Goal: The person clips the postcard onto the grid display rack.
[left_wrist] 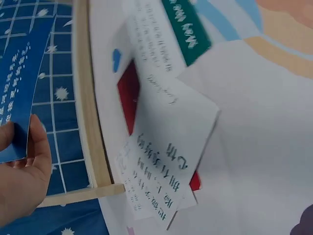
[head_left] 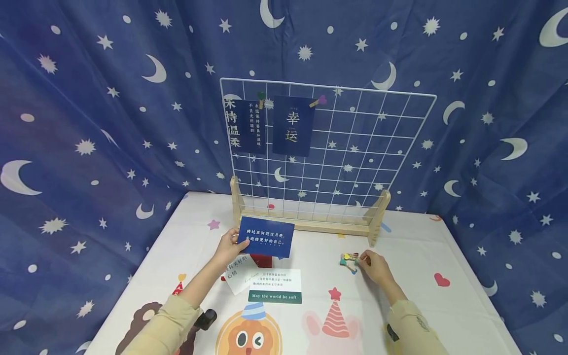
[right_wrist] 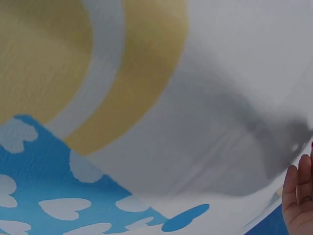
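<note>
My left hand (head_left: 229,249) pinches a dark blue card (head_left: 266,237) with white lettering by its left edge, thumb in front. In the left wrist view, the same blue card (left_wrist: 22,83) stands tilted between thumb and fingers. My right hand (head_left: 376,266) has its fingertips right at a small pile of colourful clips (head_left: 349,261); whether it pinches one I cannot tell. At the edge of the right wrist view, only some fingers (right_wrist: 298,188) show. Below the held card lie a white card with a green band (head_left: 275,286), another white card (head_left: 240,276) and a partly covered red card (head_left: 262,260).
A white wire grid (head_left: 350,148) stands in a wooden base (head_left: 306,226) behind the hands. Two dark blue cards, one at the left edge (head_left: 248,125) and another beside it (head_left: 293,125), hang on it by clips. A patterned cloth (head_left: 426,276) covers the table.
</note>
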Demonstrator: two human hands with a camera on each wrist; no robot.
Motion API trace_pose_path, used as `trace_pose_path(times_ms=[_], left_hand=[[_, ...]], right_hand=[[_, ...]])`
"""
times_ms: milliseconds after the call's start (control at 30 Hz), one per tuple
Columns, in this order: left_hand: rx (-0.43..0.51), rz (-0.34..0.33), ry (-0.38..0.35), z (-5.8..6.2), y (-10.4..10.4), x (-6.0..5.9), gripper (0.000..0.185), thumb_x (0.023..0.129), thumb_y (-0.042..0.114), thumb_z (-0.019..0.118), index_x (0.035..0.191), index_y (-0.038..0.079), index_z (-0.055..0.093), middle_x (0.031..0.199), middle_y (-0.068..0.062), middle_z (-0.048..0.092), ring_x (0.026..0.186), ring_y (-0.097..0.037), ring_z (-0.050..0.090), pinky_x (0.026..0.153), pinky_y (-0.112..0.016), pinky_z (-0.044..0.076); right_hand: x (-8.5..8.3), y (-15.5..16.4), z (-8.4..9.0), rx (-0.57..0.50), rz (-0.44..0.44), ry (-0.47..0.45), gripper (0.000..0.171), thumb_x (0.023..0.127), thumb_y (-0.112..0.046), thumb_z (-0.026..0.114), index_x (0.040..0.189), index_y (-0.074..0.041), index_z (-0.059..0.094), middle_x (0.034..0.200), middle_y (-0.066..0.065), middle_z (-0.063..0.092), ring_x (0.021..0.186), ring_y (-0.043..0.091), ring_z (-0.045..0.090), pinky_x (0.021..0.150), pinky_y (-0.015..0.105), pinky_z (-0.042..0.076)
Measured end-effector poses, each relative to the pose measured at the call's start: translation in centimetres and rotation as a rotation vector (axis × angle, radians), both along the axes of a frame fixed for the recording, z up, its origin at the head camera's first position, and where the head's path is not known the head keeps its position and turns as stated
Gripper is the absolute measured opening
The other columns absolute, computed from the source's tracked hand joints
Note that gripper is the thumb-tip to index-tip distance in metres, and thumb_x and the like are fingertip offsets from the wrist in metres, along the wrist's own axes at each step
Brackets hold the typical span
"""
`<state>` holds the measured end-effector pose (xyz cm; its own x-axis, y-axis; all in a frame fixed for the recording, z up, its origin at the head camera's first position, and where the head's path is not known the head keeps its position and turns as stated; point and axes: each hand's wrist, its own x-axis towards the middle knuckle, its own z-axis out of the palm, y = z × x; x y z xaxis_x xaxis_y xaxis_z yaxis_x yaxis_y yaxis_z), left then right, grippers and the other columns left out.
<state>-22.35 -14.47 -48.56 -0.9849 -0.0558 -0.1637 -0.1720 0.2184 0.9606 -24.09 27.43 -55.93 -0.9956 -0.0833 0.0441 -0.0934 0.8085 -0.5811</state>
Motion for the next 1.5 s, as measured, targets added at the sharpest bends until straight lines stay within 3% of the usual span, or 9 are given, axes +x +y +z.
trace_pose_path(times_ms=[233,367,533,733,833,1000,1300,1500], left_hand=[[-0.011,0.024,-0.006,-0.5,0.8,0.4,0.030,0.091,-0.001,0.054,0.120,-0.003,0.045,0.116,-0.029,0.061,0.095,-0.036,0.068,0.085,-0.038,0.056],[0.021,0.016,-0.033,-0.7,1.1,0.8,0.043,0.091,-0.003,0.054,0.130,0.000,0.037,0.115,-0.030,0.060,0.084,-0.029,0.070,0.078,-0.037,0.058],[0.071,0.000,-0.022,-0.6,1.3,1.1,0.057,0.089,-0.003,0.057,0.140,0.002,0.031,0.116,-0.032,0.059,0.077,-0.022,0.070,0.075,-0.039,0.058],[0.076,0.028,-0.049,-1.0,1.2,1.5,0.033,0.089,0.001,0.060,0.120,-0.006,0.051,0.106,-0.024,0.067,0.074,-0.017,0.071,0.069,-0.031,0.059],[0.093,0.019,-0.056,-1.2,1.5,1.8,0.026,0.089,0.000,0.060,0.113,-0.006,0.054,0.103,-0.022,0.069,0.074,-0.016,0.071,0.067,-0.029,0.058],[0.120,-0.022,-0.077,-1.3,2.5,1.9,0.024,0.090,0.001,0.058,0.113,-0.005,0.053,0.105,-0.023,0.068,0.078,-0.019,0.071,0.069,-0.030,0.059],[0.180,-0.050,-0.082,-0.9,2.4,2.0,0.028,0.091,0.000,0.056,0.118,-0.007,0.050,0.106,-0.027,0.066,0.069,-0.017,0.071,0.067,-0.030,0.059],[0.165,-0.048,-0.058,-0.5,2.4,1.6,0.027,0.091,0.000,0.057,0.116,-0.007,0.051,0.105,-0.027,0.067,0.075,-0.018,0.071,0.066,-0.029,0.059]], right_hand=[[0.2,-0.1,0.5,-0.063,0.001,-0.023,0.027,0.091,0.001,0.052,0.118,0.005,0.055,0.066,0.007,0.051,0.055,0.012,0.042,0.049,0.022,0.036],[0.4,-0.2,0.6,-0.093,0.011,-0.051,0.027,0.093,0.002,0.047,0.118,0.001,0.057,0.066,0.008,0.051,0.056,0.012,0.042,0.049,0.022,0.036],[0.6,-0.4,0.8,-0.207,-0.079,-0.047,0.024,0.095,0.001,0.045,0.115,0.004,0.058,0.069,0.015,0.056,0.054,0.014,0.050,0.047,0.020,0.039],[0.5,-1.3,1.2,-0.402,-0.135,-0.046,0.027,0.095,-0.002,0.050,0.119,0.009,0.055,0.077,0.018,0.061,0.060,0.016,0.060,0.057,0.024,0.054],[0.3,-1.7,1.3,-0.450,-0.177,-0.039,0.028,0.094,-0.005,0.054,0.119,0.009,0.055,0.077,0.017,0.063,0.061,0.013,0.061,0.061,0.027,0.056],[0.8,-1.6,1.6,-0.471,-0.238,-0.014,0.030,0.089,-0.004,0.062,0.114,0.012,0.057,0.073,0.020,0.065,0.059,0.020,0.064,0.057,0.024,0.055],[0.3,-2.4,2.8,-0.398,-0.181,0.001,0.030,0.087,-0.004,0.064,0.112,0.012,0.057,0.071,0.019,0.067,0.058,0.015,0.064,0.055,0.016,0.051],[0.1,-2.8,3.2,-0.398,-0.165,0.035,0.030,0.090,-0.001,0.059,0.117,0.011,0.055,0.086,0.025,0.068,0.074,0.032,0.070,0.062,0.021,0.057]])
